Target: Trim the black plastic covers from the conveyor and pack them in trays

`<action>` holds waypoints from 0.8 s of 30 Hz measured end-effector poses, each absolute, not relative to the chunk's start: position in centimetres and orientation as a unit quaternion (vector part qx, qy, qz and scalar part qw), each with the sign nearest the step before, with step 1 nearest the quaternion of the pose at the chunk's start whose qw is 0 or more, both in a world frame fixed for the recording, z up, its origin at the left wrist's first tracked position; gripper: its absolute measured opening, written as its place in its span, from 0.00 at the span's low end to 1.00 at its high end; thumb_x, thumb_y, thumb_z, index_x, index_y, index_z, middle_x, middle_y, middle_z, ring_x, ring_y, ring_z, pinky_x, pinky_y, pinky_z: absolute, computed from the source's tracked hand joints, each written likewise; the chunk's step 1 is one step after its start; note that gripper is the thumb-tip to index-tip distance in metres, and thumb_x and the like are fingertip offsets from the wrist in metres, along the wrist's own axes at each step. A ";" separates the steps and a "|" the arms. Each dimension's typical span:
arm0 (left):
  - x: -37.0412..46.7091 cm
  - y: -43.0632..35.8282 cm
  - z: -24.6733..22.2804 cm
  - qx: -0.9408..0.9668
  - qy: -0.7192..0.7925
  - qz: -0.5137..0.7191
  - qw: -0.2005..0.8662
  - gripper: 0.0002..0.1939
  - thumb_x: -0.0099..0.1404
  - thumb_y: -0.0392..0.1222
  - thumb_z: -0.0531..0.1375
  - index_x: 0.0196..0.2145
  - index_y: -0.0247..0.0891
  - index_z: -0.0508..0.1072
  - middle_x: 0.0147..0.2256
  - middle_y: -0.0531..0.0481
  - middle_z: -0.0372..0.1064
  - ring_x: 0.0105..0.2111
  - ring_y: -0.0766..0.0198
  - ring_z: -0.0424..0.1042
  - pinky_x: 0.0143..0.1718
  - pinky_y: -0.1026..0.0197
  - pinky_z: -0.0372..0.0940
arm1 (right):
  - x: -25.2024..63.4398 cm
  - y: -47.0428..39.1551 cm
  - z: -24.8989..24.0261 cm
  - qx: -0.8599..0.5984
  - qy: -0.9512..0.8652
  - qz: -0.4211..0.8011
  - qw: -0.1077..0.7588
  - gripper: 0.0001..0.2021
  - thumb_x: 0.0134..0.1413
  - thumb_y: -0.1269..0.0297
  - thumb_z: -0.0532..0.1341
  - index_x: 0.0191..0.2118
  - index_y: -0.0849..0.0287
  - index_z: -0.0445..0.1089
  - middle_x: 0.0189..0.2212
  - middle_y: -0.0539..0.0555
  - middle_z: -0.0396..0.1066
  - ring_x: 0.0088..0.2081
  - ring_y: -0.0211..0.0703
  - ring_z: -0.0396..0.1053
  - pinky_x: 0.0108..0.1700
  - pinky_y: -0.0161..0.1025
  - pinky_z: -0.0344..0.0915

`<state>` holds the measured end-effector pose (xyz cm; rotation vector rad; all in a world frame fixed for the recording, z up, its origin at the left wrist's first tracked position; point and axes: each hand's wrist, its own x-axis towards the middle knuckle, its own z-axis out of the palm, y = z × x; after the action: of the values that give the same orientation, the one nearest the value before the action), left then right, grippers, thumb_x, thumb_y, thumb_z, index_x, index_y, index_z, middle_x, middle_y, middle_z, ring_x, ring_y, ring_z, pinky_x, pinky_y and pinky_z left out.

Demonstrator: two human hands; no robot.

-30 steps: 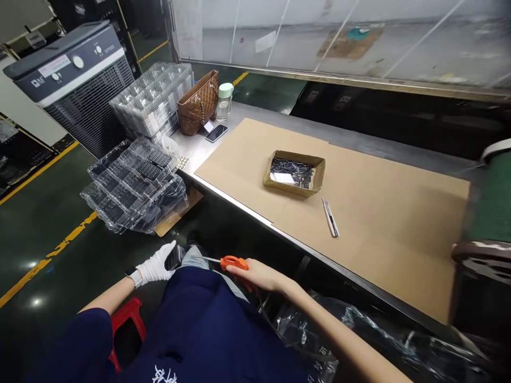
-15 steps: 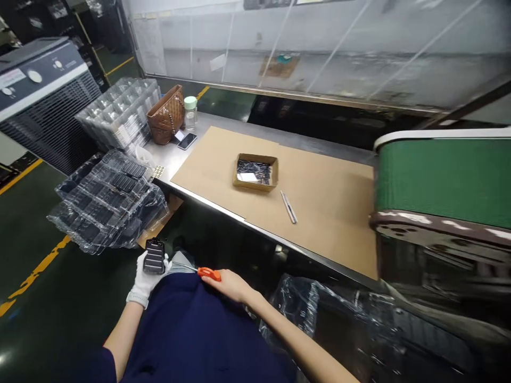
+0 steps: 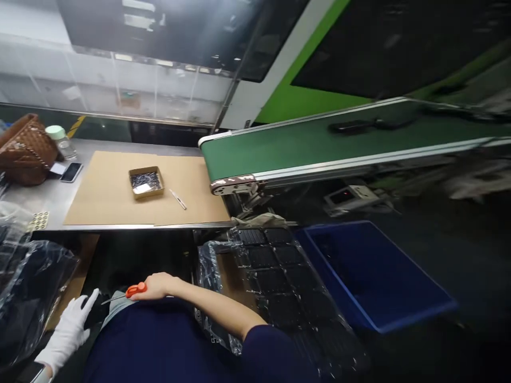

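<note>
Green conveyor belt (image 3: 279, 143) running to the upper right, with 2 dark objects on it. Metal table (image 3: 91, 149) at left, holding brown cardboard (image 3: 115, 207) with a small box (image 3: 147, 192) of dark pieces. Below, the right hand (image 3: 157, 286), bare, has its fingers closed around the handle of orange-handled scissors (image 3: 136, 290), over the lap. The left hand (image 3: 72, 325), white-gloved, is near the scissors' tip, fingers spread.
</note>
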<state>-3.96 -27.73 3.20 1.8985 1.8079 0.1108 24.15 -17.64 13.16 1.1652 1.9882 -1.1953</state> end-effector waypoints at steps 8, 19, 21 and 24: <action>0.3 -21.8 5.0 0.244 0.762 0.333 0.498 0.31 0.53 0.57 0.46 0.52 0.45 0.60 0.39 0.46 0.69 0.40 0.49 0.72 0.40 0.43 0.69 | 26.1 -19.6 13.1 0.471 0.745 -0.434 0.184 0.40 0.44 0.27 0.45 0.33 0.60 0.75 0.35 0.62 0.76 0.38 0.56 0.74 0.36 0.42 0.68; -1.6 -22.9 6.3 0.562 0.731 0.141 0.360 0.41 0.47 0.40 0.61 0.60 0.42 0.58 0.51 0.41 0.63 0.50 0.51 0.66 0.53 0.51 0.59 | 29.5 -19.2 11.0 0.480 0.741 -0.450 0.136 0.27 0.55 0.41 0.48 0.28 0.56 0.74 0.28 0.54 0.76 0.31 0.47 0.73 0.31 0.36 0.62; -3.0 -21.4 7.8 0.587 0.742 0.186 0.266 0.40 0.51 0.41 0.60 0.61 0.39 0.55 0.54 0.40 0.59 0.54 0.54 0.62 0.56 0.54 0.56 | 31.4 -20.1 10.3 0.531 0.709 -0.460 0.063 0.24 0.55 0.42 0.49 0.33 0.53 0.74 0.29 0.52 0.76 0.33 0.48 0.73 0.34 0.38 0.64; -8.3 -19.4 11.0 0.368 0.889 0.242 0.128 0.39 0.56 0.51 0.58 0.62 0.36 0.53 0.54 0.38 0.59 0.55 0.53 0.61 0.56 0.55 0.56 | 36.0 -21.6 9.0 0.687 0.587 -0.400 -0.157 0.22 0.55 0.43 0.51 0.43 0.52 0.71 0.31 0.53 0.74 0.36 0.50 0.73 0.35 0.42 0.68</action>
<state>-8.27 -19.42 11.01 1.0702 2.5840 0.7031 35.97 -21.64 8.99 2.4032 2.0527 -1.3987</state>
